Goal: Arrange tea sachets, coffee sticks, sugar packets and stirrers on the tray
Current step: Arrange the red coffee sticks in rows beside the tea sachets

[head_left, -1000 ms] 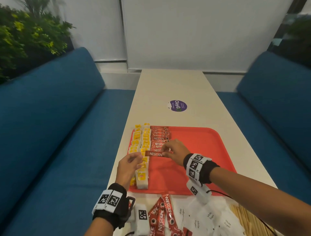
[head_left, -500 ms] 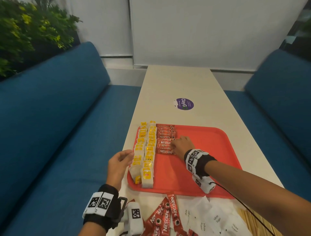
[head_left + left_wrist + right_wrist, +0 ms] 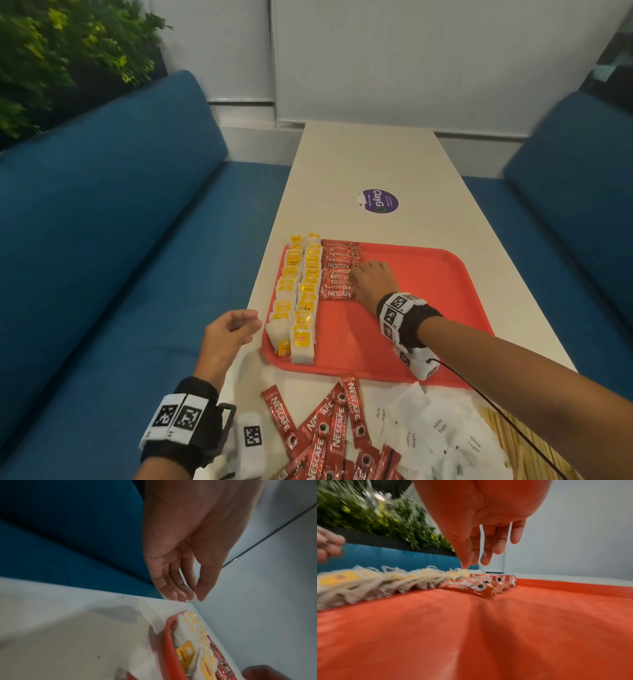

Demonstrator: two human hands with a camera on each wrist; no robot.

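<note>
1. Coffee sticks (image 3: pixel 339 274) lie in a stacked column on the red tray (image 3: pixel 428 274), toward its far left part, just right of the tea sachets (image 3: pixel 301 291)
2. The right hand (image 3: pixel 375 282) rests palm down at the right ends of that column, its fingers straight and spread over the sticks; in the right wrist view the fingertips (image 3: pixel 485 559) hang just above the far sticks (image 3: pixel 488 585), and whether they touch cannot be told
3. The right hand grips nothing
4. The left hand (image 3: pixel 227 337) hovers off the tray's left edge, near its near left corner and just beside the nearest tea sachets, not touching them
5. Its fingers are loosely curled with the thumb close to the fingertips, and it holds nothing, as the left wrist view shows (image 3: pixel 185 555)
6. The tray lies on the white table (image 3: pixel 370 161), toward the near end, and holds two rows of tea sachets with yellow tags along its left edge, then the coffee column; its right half is bare red
7. On the table at the near edge, outside the tray, lie loose coffee sticks (image 3: pixel 329 435) in a heap, white sugar packets (image 3: pixel 435 431) to their right, and wooden stirrers (image 3: pixel 503 431) at the near right corner
8. A purple round sticker (image 3: pixel 379 201) sits on the table beyond the tray
</note>
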